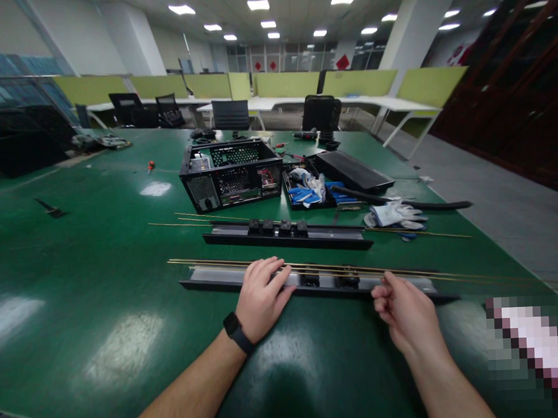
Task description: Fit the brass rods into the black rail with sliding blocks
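A long black channel rail [227, 285] with a grey inner strip lies before me. My left hand [264, 290], wearing a black watch, reaches across it: fingertips at the far side, thumb at the near rim. Two black blocks [310, 276] show in the rail between my hands; anything under my left hand is hidden. Several thin brass rods [207, 262] run lengthwise over the rail and past its right end, where they blur. With thumb and index finger pinched, my right hand [403, 305] holds a brass rod near the rail's right part; its other fingers are curled.
Behind lies a second black rail [326, 233] with several blocks and more thin rods. An open black computer case [234, 186] stands farther back. Right of it are a tray with blue-white gloves [308, 189], a black panel [351, 171], a black tube [427, 205] and another glove [394, 215].
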Demonstrator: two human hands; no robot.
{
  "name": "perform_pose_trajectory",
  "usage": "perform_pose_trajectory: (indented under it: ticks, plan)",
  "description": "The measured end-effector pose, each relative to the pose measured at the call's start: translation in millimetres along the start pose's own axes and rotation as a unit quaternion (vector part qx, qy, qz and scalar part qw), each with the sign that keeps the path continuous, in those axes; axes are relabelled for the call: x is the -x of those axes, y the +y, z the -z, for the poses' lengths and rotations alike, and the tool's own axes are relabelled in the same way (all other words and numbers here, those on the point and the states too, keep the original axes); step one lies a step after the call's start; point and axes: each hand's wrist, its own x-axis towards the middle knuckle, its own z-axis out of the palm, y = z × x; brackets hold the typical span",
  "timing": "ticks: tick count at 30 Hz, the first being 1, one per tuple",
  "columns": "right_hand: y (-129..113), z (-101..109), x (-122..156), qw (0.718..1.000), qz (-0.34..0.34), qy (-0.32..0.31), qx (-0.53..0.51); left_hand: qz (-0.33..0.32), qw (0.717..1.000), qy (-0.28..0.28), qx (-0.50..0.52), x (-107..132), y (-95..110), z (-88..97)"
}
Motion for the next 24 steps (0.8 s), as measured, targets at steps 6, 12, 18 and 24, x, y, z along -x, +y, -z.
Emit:
perform_pose_trajectory:
  ticks: [6, 12, 18, 24]
  plan:
    - [-3, 0, -4, 1.0, 0.018, -0.01, 0.017, 0.001, 1.0, -0.006, -0.005, 0, -1, -0.6]
    - [-9, 9, -17, 1.0, 0.02, 0.005, -0.006, -0.002, 1.0, -0.01, -0.012, -1, 0, -1.4]
    - [-19, 20, -27, 0.997, 0.011, 0.077, -0.028, 0.003, 1.0, -0.015, -0.012, 2, -2, -3.2]
    - [-26, 33, -39, 0.989, 0.021, 0.142, -0.03, 0.001, 1.0, -0.011, -0.012, 0, 1, -1.2]
